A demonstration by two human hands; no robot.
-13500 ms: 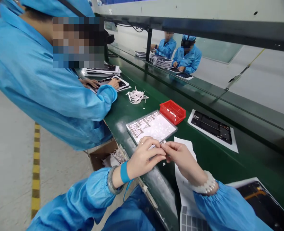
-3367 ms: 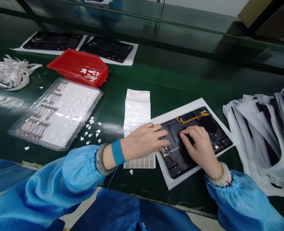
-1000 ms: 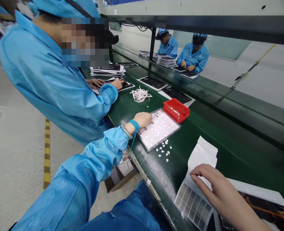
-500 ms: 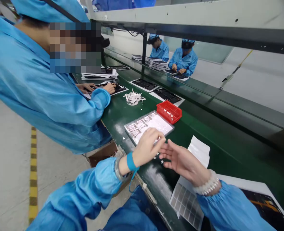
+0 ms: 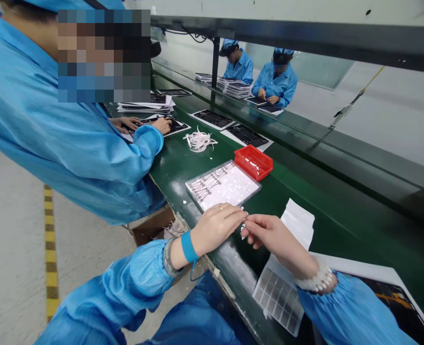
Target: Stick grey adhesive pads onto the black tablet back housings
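My left hand [image 5: 217, 226] and my right hand [image 5: 269, 233] meet fingertip to fingertip above the green bench's near edge. Both are pinched on a tiny part [image 5: 244, 223] held between them, too small to name. Just beyond the hands lies a clear tray [image 5: 222, 185] with rows of small metal-ended parts on white. A red bin [image 5: 253, 162] sits at the tray's far corner. A white backing sheet [image 5: 286, 268] with a grid of squares lies under my right wrist, beside a dark tablet panel [image 5: 395, 302] on white paper.
A person in a blue coat [image 5: 53, 143] works close on the left, hands on a panel. A pile of white strips [image 5: 198, 141] and two dark panels [image 5: 229, 127] lie further along the green belt [image 5: 341, 225]. A cardboard box [image 5: 152, 230] stands below the bench. Two people sit far off.
My left hand left the clear tray and came back to the bench edge. My right hand rose off the backing sheet, opened, then pinched against the left hand's fingertips.
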